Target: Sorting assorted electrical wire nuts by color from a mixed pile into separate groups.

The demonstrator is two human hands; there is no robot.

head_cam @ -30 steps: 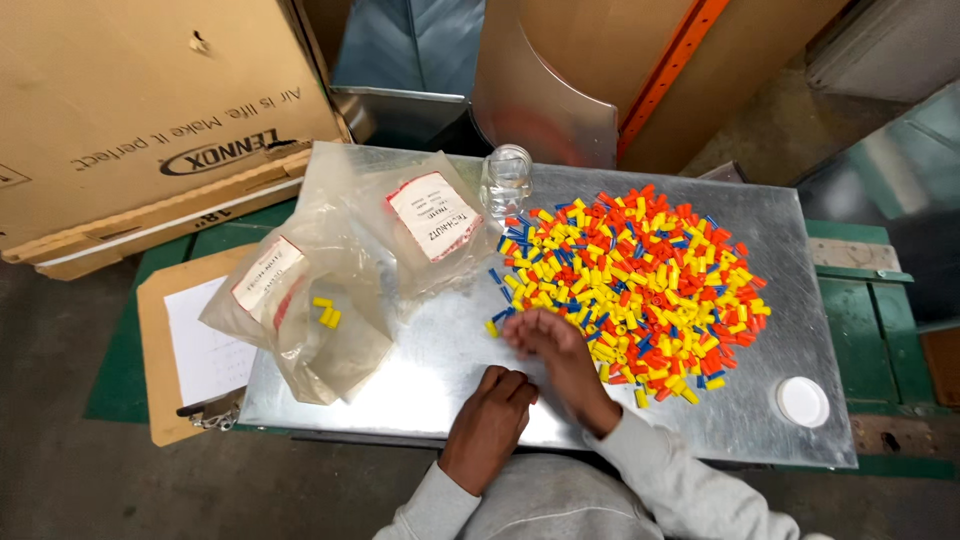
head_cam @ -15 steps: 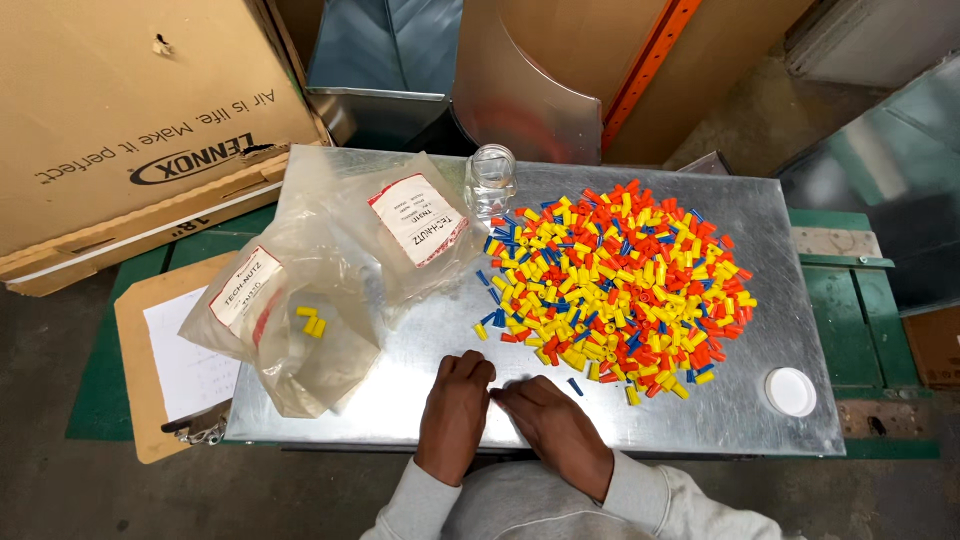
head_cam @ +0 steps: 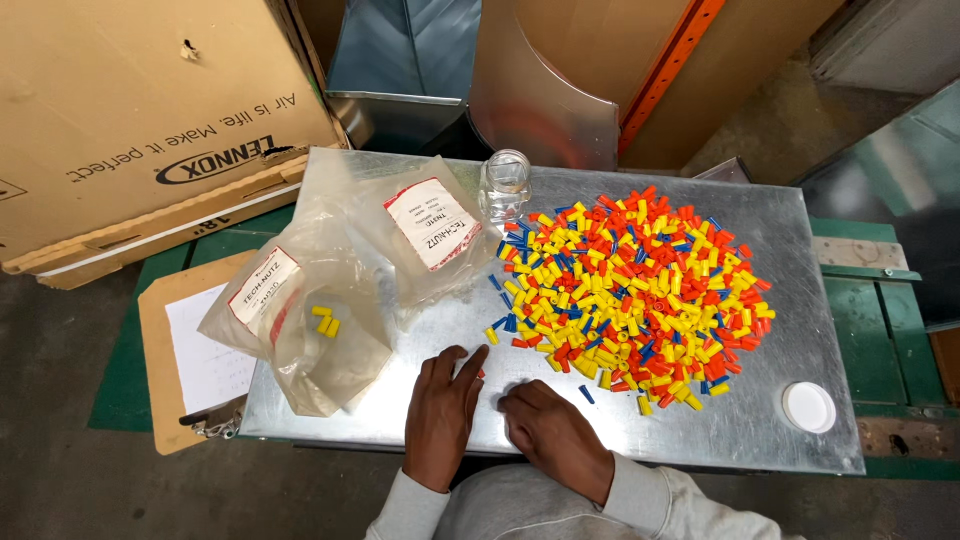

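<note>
A big heap of small yellow, orange and blue plastic caps (head_cam: 635, 290) lies on a metal-topped table (head_cam: 720, 430). My left hand (head_cam: 445, 412) rests flat on the metal near the front edge with its fingers spread and nothing in it. A single orange cap (head_cam: 481, 373) lies by its index fingertip. My right hand (head_cam: 552, 432) sits beside the left one, fingers curled under, just short of the heap's near edge. What lies under its fingers is hidden. Two clear labelled plastic bags lie to the left; the nearer bag (head_cam: 310, 335) holds a few yellow caps.
A small glass jar (head_cam: 505, 184) stands behind the heap and its white lid (head_cam: 808, 407) lies at the front right. The second bag (head_cam: 425, 235) lies by the jar. A clipboard with paper (head_cam: 190, 350) lies left of the table. A large cardboard box (head_cam: 140, 110) and sheet-metal ducts (head_cam: 400, 60) stand behind.
My right hand has drawn back from the heap's edge to the front of the table. My left hand has come alongside it and now lies flat.
</note>
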